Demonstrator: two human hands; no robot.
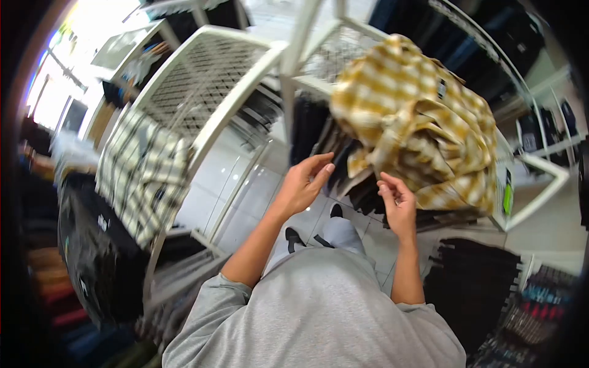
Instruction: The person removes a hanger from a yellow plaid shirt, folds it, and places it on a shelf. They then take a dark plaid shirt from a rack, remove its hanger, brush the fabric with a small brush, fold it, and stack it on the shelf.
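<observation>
A yellow and white plaid shirt (454,129) lies bunched on top of a white rack at the upper right. My left hand (305,184) is in front of the rack, to the left of the shirt, with thumb and index finger apart and nothing between them. At the shirt's lower left edge is my right hand (397,199), its fingers curled close together near the cloth. Whether they pinch any fabric is too small to tell. Dark garments hang below the plaid shirt, behind my hands.
A black and white plaid shirt (144,172) lies on the left rack beside a black garment (98,245). White mesh shelving (202,76) stands at the upper left. Folded dark clothes (472,288) are at the lower right. White tiles (245,199) cover the floor.
</observation>
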